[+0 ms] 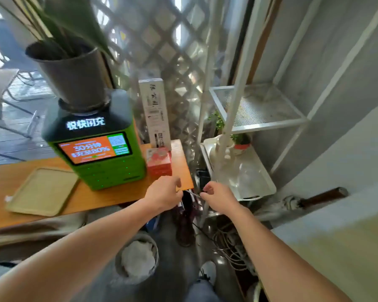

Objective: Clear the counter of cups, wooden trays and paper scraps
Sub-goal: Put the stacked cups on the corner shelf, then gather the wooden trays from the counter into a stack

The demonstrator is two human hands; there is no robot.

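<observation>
My left hand and my right hand are close together just off the right end of the orange wooden counter. Both have curled fingers. Each pinches one end of a thin pale strip stretched between them; it is too blurred to identify. A pale wooden tray lies flat on the counter's left part, with a small white scrap at its left edge. I see no cups.
A green charging station carries a grey plant pot. Beside it are a red box and a tall white box. A bin holding white paper stands on the floor. To the right are a white rack and floor cables.
</observation>
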